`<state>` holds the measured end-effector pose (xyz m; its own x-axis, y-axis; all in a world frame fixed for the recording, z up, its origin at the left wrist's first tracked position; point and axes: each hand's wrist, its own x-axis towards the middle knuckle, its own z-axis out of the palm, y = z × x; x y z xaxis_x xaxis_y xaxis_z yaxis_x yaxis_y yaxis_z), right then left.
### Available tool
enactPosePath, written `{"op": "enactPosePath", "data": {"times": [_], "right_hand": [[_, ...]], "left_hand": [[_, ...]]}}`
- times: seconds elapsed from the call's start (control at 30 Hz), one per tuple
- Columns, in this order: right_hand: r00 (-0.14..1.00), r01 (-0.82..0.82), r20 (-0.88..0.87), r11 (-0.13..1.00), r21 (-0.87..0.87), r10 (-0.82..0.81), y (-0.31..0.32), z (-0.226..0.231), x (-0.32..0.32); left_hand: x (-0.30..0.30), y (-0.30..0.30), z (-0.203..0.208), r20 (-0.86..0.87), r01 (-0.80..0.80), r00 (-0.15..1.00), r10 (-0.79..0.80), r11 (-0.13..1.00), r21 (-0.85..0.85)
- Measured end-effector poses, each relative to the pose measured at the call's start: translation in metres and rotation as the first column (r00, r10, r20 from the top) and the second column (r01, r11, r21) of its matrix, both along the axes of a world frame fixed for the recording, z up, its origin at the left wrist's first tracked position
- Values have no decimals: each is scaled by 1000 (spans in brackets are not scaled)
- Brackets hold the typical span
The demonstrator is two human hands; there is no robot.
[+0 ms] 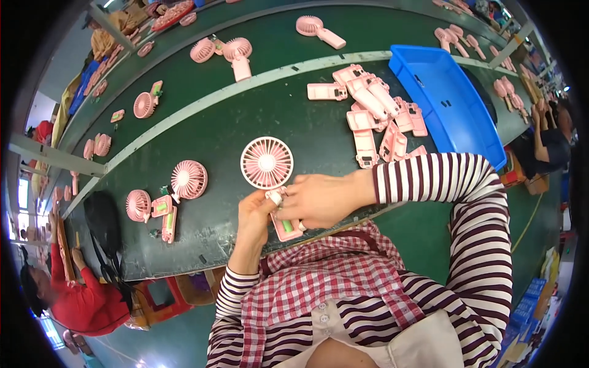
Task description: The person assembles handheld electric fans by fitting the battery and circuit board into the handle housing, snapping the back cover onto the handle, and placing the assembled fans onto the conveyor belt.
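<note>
A pink handheld fan (267, 162) lies in front of me, its round grille facing up and its handle toward me. The handle is open and shows a green battery cell (288, 226) inside. My left hand (253, 216) pinches the neck of the fan between thumb and fingers. From the right, my right hand (325, 199) reaches across the handle with its fingers bent down onto it, close to the left fingertips. Both hands partly cover the handle, so what lies right under the right fingers is hidden.
Left of me are two more opened fans (189, 180) with loose parts. A pile of pink handle covers (365, 101) lies ahead to the right, beside a blue plastic bin (451, 92). Beyond a pale divider rail (202, 101) more fans lie on the green belt. Co-workers sit at both sides.
</note>
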<state>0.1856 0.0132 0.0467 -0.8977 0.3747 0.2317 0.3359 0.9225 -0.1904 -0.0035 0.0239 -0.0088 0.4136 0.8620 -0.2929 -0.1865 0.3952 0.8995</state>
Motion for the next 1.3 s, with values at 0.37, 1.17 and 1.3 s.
{"op": "enactPosePath", "data": {"times": [0.37,1.17,1.3], "right_hand": [[402,791,449,550,268,-798,125,-35,74],[531,822,-163,552,-137,-832,-69,-67,24],[546,831,-30,545,-110,-838,-79,-61,23]], "left_hand": [[-14,-31,-26,55,-23,998,39,966,-259],[-15,-26,-24,129,19,991,38,908,-418],[-12,-30,-21,81,12,996,26,901,-435]]}}
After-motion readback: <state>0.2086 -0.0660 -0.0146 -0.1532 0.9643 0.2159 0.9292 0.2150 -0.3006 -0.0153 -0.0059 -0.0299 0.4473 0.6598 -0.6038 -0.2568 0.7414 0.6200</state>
